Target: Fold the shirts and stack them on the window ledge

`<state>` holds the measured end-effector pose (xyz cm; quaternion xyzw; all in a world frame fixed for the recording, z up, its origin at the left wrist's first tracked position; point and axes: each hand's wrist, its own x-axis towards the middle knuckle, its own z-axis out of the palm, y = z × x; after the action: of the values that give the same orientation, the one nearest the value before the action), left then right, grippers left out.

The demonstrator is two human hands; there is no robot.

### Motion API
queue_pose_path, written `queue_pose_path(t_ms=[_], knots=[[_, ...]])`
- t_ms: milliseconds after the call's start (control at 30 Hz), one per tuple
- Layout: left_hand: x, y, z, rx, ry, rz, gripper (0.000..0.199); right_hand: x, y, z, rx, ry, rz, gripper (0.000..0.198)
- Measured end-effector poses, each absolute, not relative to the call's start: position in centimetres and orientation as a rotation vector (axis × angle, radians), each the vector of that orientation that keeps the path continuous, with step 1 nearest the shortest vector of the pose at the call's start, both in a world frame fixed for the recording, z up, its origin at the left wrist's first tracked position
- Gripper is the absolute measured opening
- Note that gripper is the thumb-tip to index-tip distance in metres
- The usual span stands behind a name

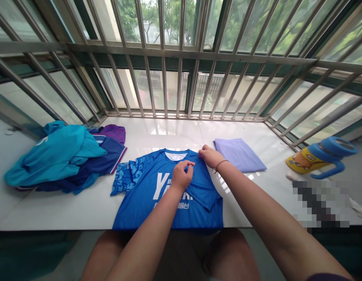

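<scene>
A blue T-shirt [146, 197] with white lettering lies front up on the white ledge, its collar away from me. The sleeve on its left side is spread out with a wavy pattern; the sleeve on its right side is folded in over the chest. My left hand [182, 175] is closed in a pinch just below the collar, with a bit of blue cloth showing between the fingers. At the right shoulder edge, my right hand [210, 157] pinches the shirt's fabric. My left forearm covers part of the lettering.
On the left is a loose heap of clothes, with a teal garment [61, 152] on top and a purple one [115, 133] behind. A folded lavender cloth [239, 155] lies right of the shirt. A yellow-and-blue bottle [309, 160] stands far right, near a blurred patch. Metal bars [181, 86] line the windows.
</scene>
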<state>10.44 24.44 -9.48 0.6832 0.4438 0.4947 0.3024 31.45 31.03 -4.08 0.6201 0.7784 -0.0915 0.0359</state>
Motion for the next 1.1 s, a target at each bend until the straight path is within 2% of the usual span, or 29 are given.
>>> queue_pose_path(t_ms=[500, 700, 1100], knots=[[10.9, 24.5, -9.5, 1.884, 1.163, 1.202, 0.024, 32.3, 31.1, -5.3, 1.964, 2.418, -0.26, 0.035], [10.4, 24.4, -9.3, 1.754, 1.112, 1.243, 0.026, 32.5, 31.0, -5.0, 1.767, 2.565, -0.313, 0.022], [10.2, 24.3, -8.8, 1.75, 1.128, 1.217, 0.027, 33.1, 31.2, -5.3, 1.748, 2.563, -0.276, 0.024]])
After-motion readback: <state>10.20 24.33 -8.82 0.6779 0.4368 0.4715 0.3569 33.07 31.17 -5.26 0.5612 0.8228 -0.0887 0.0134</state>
